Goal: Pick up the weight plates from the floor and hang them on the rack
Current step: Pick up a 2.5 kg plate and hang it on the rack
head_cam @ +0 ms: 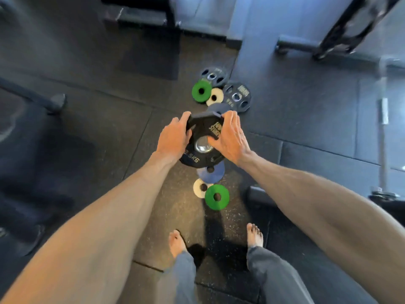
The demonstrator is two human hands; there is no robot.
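Observation:
I hold a black weight plate (pixel 202 142) with a steel hub, tilted above the floor in the middle of the view. My left hand (pixel 174 137) grips its left rim. My right hand (pixel 230 137) grips its right side, thumb near the hub. Under and behind it on the floor lie a blue plate (pixel 211 173), a white plate (pixel 198 188) and a green plate (pixel 217 196). Farther off lie another green plate (pixel 201 91), a white plate (pixel 214 97), a blue plate (pixel 220 107) and two black plates (pixel 237 96) (pixel 213 76).
My bare feet (pixel 177 242) (pixel 254 234) stand on the dark rubber floor tiles. A barbell (pixel 383 132) lies at the right. A black frame base (pixel 341 25) stands at the upper right, another bar with a foot (pixel 55 103) at the left, and a dark roller (pixel 259 195) by my right arm.

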